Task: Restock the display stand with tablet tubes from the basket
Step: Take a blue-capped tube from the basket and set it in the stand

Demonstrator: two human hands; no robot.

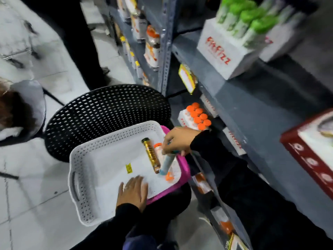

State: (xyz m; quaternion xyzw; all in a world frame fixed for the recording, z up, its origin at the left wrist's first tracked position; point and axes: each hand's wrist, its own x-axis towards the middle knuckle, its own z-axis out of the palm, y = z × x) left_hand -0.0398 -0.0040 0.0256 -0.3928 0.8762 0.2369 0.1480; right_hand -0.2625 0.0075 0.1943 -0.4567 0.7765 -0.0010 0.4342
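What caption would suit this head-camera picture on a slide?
Right hand picks a blue tube from the white basket while the left hand steadies it, beside shelves of tubes.

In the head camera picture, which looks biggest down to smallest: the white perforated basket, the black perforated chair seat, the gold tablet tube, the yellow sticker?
1. Black perforated chair seat
2. White perforated basket, though nearer the camera
3. Gold tablet tube
4. Yellow sticker
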